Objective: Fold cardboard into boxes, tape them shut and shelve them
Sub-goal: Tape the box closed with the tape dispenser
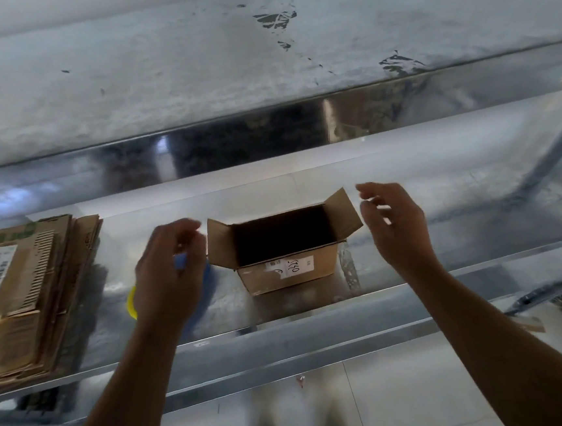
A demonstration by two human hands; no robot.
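So the small brown cardboard box (286,249) is sitting on the shiny metal shelf (444,232), roughly mid-shelf and a bit back from the front edge. Top's open, both end flaps sticking up and out, inside is just dark. There's a white label with some handwriting on the side facing me.

My left hand (167,273) is right beside the left flap, fingers loosely curled and not gripping anything; can't tell if they're actually brushing the flap. My right hand (398,224) is up near the right flap, fingers spread wide, holding nothing and clear of the cardboard.

Behind my left hand there's something blue and yellow (132,302), mostly hidden, so no idea what it is. Over at the left end of the shelf is a stack of flattened brown cardboard sheets (28,296) with printed labels.
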